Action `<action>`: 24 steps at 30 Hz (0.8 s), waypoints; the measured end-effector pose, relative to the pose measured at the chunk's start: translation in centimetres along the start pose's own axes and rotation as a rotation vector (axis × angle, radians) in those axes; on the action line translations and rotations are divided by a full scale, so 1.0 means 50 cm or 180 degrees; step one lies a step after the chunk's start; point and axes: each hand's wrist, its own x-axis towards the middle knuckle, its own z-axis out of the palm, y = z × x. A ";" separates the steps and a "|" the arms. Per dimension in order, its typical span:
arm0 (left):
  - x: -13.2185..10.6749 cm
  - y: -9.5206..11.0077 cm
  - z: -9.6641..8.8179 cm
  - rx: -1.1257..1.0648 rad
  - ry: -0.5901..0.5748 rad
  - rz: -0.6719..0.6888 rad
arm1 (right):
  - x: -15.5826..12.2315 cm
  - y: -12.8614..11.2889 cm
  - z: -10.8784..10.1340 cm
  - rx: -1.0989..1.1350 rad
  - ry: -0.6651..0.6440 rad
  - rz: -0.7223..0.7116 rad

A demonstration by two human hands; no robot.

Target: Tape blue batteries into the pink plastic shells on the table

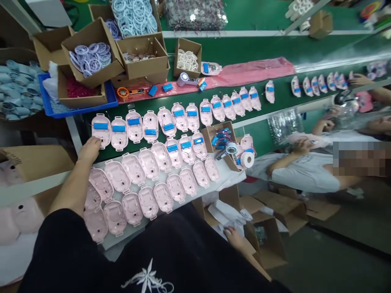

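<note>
With half-curled left hand (89,149) at oval pale-pink plastic shell (104,135), half-curled right hand (234,237) near crumpled white sheets (224,213). Cannot tell grip.

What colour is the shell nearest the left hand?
The shell is pale pink; see head view.

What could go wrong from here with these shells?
The front-row shells sit near the edge of the white bench, close to the dark clothing; leaning in might knock one off. The left hand is at the end shell; a nudge could shift its neighbours. Jumbled wires in the box could snag.
</note>
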 end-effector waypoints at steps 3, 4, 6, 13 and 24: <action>-0.008 0.034 0.010 -0.0039 0.0376 -0.0114 | 0.094 -0.107 -0.024 0.0475 -0.0242 -0.0470; -0.014 0.052 0.017 -0.0042 0.0534 -0.0195 | 0.124 -0.146 -0.035 0.0622 -0.0263 -0.0693; -0.031 0.102 0.036 -0.0102 0.0917 -0.0376 | 0.178 -0.219 -0.065 0.0893 -0.0280 -0.1099; -0.151 0.436 0.127 -0.0845 0.1913 -0.0185 | 0.424 -0.342 -0.291 0.0999 0.0507 -0.1922; -0.064 1.084 0.221 -0.0900 0.0773 0.0839 | 0.736 -0.294 -0.522 0.0855 0.0513 -0.2296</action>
